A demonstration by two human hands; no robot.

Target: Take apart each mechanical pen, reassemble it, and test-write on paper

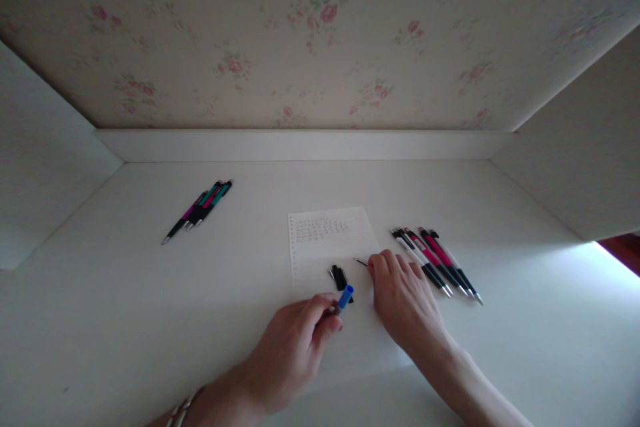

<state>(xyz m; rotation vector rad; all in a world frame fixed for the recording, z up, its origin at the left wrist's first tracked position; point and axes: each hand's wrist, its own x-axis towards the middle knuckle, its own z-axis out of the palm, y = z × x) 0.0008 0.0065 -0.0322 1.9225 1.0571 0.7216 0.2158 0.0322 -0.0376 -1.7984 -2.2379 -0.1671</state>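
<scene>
Paper (325,252) lying beneath grips: left hand (297,337) pinching blue tube (345,296), right hand (401,288) pinching thin rod (361,261), black pieces (339,278) resting beyond left grip.

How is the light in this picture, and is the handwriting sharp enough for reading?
Head view: dim overall, brightest at the far right edge, just past the side panel; head view: the handwriting on the paper looks too small and soft to read.
</scene>
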